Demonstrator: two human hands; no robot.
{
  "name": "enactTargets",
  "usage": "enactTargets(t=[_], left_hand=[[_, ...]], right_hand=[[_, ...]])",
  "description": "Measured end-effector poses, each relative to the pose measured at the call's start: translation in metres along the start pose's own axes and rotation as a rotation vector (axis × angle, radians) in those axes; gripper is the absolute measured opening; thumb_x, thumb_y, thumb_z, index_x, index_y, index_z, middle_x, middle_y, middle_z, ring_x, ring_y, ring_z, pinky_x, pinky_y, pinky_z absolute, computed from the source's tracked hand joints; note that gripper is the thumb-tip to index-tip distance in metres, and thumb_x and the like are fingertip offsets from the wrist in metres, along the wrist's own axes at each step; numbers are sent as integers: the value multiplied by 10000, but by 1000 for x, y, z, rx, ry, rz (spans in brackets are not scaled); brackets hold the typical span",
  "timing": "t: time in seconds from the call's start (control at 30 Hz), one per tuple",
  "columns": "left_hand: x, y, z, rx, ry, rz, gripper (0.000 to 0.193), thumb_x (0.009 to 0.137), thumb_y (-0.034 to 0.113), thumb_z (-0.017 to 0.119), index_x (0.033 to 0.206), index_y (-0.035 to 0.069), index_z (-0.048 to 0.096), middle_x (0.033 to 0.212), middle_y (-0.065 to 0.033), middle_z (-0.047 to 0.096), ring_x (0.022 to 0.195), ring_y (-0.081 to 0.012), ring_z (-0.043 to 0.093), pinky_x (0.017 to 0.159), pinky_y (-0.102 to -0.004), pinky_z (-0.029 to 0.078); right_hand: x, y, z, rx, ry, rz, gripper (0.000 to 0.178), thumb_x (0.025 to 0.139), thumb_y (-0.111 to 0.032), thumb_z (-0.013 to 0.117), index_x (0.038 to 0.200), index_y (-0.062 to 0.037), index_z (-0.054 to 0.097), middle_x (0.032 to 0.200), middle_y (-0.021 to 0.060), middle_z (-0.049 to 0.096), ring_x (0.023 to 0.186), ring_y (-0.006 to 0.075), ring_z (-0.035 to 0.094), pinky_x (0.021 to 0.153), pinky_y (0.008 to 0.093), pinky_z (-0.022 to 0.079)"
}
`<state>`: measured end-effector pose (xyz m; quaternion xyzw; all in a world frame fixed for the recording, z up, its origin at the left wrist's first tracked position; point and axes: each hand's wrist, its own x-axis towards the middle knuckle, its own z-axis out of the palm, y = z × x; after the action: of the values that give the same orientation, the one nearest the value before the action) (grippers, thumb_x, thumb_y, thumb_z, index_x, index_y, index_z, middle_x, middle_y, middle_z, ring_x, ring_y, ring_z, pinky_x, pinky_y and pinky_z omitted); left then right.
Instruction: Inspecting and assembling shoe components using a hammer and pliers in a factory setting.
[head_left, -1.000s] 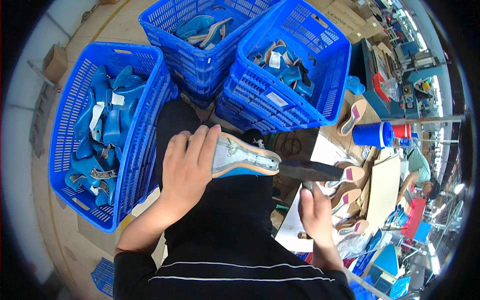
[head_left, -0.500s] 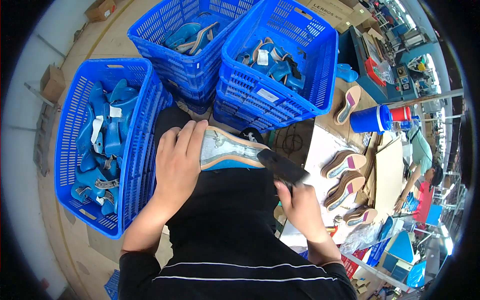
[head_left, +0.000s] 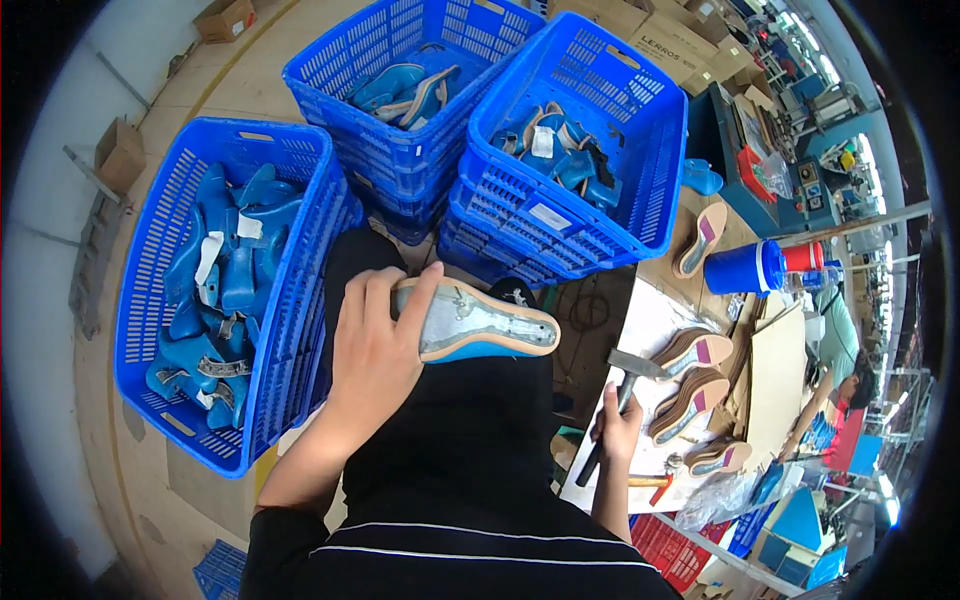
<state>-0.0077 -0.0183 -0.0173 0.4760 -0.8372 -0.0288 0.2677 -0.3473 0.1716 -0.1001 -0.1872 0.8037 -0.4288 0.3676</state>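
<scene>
A blue shoe last (head_left: 480, 347) with a tan-edged insole on its grey, smeared underside lies sole up over my lap. My left hand (head_left: 380, 335) is closed round its wider end, the fingers across the sole. The narrower end, with a small dark hole in it, sticks out to the right, uncovered. Closed on the dark handle of a hammer (head_left: 627, 388), my right hand (head_left: 618, 428) is at the near left part of the white-topped table (head_left: 648, 318). The hammer head points up and away from me, apart from the last and close to the stacked soles.
A blue crate (head_left: 305, 300) of blue lasts stands left; stacked crates (head_left: 600, 245) stand ahead. On the table are tan wedge soles (head_left: 690, 395), a red-headed hammer (head_left: 648, 481) and a blue jug (head_left: 735, 270). A person in a green top (head_left: 838, 325) bends at the far right.
The hammer has moved from the last's narrower end to the right and toward me, over the table. My view has shifted slightly; the left hand keeps hold of the last.
</scene>
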Motion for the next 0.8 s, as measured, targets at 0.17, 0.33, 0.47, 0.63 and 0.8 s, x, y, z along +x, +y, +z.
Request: enactTargets(t=[0.17,0.33,0.47,0.63,0.8], left_hand=[[-9,-3,-11,-102,-38,-97,844,750,20,850,1542,31,556,1223,-187,572,1078,-364,574,916,-462,510],[-14,-15,-15,-268,-92,-218,1024,657,29,940,1586,54,509,1221,-170,574,1118,-362,580,969,-455,504],[-19,-22,-22,-224,-96,-260,972,679,36,942,1558,42,527,1184,-146,595,1060,-333,598,921,-432,525],[-19,-28,-34,-322,-147,-219,1026,653,155,987,1572,90,535,1276,-148,600,1169,-358,606,1006,-450,525],[-12,-33,-43,-418,-188,-127,1030,662,308,984,1579,131,548,1406,-143,589,1249,-370,597,1029,-446,532]], right_hand=[[28,76,-47,-325,178,85,422,1056,-374,717,893,10,648,573,53,579,396,155,525,371,339,412],[36,148,-81,-563,228,-18,513,1021,-404,751,820,64,692,609,156,671,418,214,591,450,390,488],[34,125,-69,-866,222,-201,587,984,-450,777,773,90,686,665,265,683,571,388,682,586,478,527],[34,118,-72,-956,216,-144,635,973,-547,744,848,75,731,770,284,729,751,459,745,685,523,569],[16,18,-41,-1141,411,-177,575,1008,-570,668,1159,-31,801,946,250,791,867,439,779,777,531,607]])
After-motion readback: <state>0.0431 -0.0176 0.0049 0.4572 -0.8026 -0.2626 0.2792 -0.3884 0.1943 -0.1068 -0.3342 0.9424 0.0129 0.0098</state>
